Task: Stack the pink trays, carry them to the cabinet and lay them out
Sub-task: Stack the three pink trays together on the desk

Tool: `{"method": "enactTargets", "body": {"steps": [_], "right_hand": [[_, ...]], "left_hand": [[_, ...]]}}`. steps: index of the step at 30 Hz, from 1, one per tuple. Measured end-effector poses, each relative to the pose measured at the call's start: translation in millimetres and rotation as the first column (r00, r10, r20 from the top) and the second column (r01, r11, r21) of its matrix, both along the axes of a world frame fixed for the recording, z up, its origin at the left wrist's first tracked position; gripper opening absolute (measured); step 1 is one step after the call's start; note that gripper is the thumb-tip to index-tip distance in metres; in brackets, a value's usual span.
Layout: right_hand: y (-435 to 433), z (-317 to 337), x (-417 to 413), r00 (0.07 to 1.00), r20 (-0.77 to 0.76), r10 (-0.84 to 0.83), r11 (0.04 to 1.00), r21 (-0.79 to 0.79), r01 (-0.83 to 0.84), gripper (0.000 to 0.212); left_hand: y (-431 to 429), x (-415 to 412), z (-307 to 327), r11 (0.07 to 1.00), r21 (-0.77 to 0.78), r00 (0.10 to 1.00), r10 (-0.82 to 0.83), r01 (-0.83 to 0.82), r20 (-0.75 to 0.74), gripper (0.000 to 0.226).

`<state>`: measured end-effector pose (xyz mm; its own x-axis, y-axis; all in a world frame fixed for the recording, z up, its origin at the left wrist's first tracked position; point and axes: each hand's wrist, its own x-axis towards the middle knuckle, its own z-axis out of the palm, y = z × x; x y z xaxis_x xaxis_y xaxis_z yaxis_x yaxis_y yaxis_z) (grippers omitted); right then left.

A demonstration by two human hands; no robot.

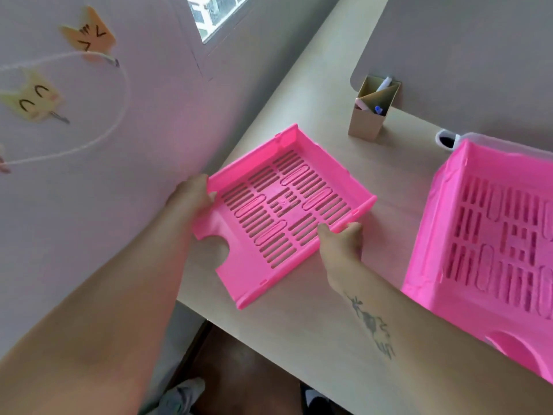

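Gripping a pink tray (284,205) by its two side walls, a person stands at the corner of a pale wooden desk (299,339). The left hand (191,196) is clamped on the tray's left wall, thumb lying over the rim onto the slotted floor and fingers tucked beneath, one showing through the half-round notch in the near edge. The right hand (341,238) pinches the opposite wall, thumb inside on the floor, fingers curled round the outside. Between the two hands the tray sits skewed to the desk edge, its near-left part hanging past the desk's side; I cannot tell if it rests on the desk or is raised a little. Well off to the right of the right hand lies a second pink tray (493,235), touched by neither hand. Beyond the right hand stands a cardboard pen holder (368,118) against a grey divider (463,55). Left of the left hand is a wall with paper cat faces (89,34) on a string.
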<state>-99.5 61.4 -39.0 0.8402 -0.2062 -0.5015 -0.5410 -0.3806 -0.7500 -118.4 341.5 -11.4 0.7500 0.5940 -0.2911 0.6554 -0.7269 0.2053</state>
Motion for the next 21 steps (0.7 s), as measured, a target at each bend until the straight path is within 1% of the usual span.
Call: {"method": "enactTargets", "body": {"steps": [2, 4, 7, 9, 13, 16, 17, 19, 21], "right_hand": [[3, -3, 2, 1.000, -0.018, 0.017, 0.999, -0.030, -0.018, 0.037], [1, 0, 8, 1.000, 0.008, 0.007, 0.999, -0.041, -0.007, 0.032], [-5, 23, 20, 0.996, 0.086, -0.030, 0.999, 0.027, 0.027, 0.022], [-14, 47, 32, 0.988, 0.151, -0.029, 0.999, 0.032, 0.025, 0.015], [-48, 95, 53, 0.962, 0.272, 0.010, 1.000, 0.008, -0.013, 0.011], [-93, 120, 64, 0.941, 0.337, 0.016, 0.999, -0.042, -0.003, 0.008], [-113, 126, 68, 0.934, 0.357, -0.008, 0.999, -0.027, 0.018, 0.008], [-156, 135, 74, 0.921, 0.385, -0.063, 0.998, 0.022, 0.059, 0.007], [-201, 142, 77, 0.914, 0.394, -0.095, 0.995, 0.027, 0.091, 0.011]], "left_hand": [[2, -4, -3, 0.998, 0.048, 1.000, 0.029, -0.029, 0.000, 0.028], [1, -6, -1, 0.996, 0.060, 0.998, 0.062, -0.062, 0.015, 0.023], [-4, -7, 22, 0.999, -0.004, 0.995, 0.044, -0.043, 0.088, 0.023], [-10, -5, 48, 0.999, -0.049, 0.994, 0.014, -0.008, 0.111, 0.027], [-39, -4, 105, 0.970, -0.232, 0.992, -0.041, 0.069, 0.120, 0.033], [-79, 0, 134, 0.871, -0.478, 0.980, -0.017, 0.112, 0.199, 0.039], [-97, 4, 139, 0.855, -0.497, 0.974, -0.038, 0.148, 0.224, 0.038], [-135, 17, 143, 0.879, -0.425, 0.956, -0.100, 0.215, 0.276, 0.037], [-179, 31, 142, 0.905, -0.339, 0.941, -0.156, 0.258, 0.300, 0.036]]}}
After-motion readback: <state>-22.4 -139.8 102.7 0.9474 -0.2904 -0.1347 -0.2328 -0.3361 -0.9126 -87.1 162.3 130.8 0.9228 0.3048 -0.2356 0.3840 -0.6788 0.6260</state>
